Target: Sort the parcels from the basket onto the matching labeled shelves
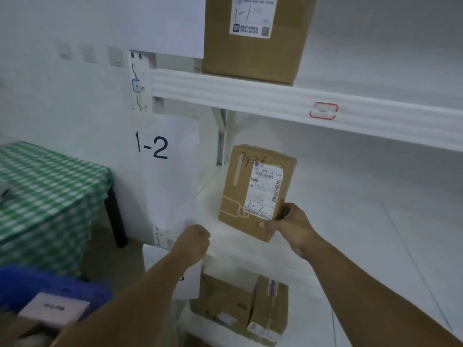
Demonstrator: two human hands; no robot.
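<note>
- the brown parcel, hand-marked "1-2", stands on end on the shelf board just right of the "1-2" paper sign. as far as i can read them, label and shelf agree.
- my right hand grasps the parcel's lower right corner, thumb across the label face and fingers behind.
- my left hand, right at the sign's bottom edge, is clenched in a fist with nothing visible in it.
- the parcel's bottom corner looks close to the shelf's front lip, so i judge the step in hand is seating it, not yet letting go.
- to do it well i'd slide it further back from the lip, keep the handwritten code facing out, and only then loosen the grip.
- a tall narrow box could tip forward, so steadying its near side with the left hand would help.
- above the sign a bigger carton marked "1-1" sits on the upper shelf. down and left of the sign is the blue basket.
</note>
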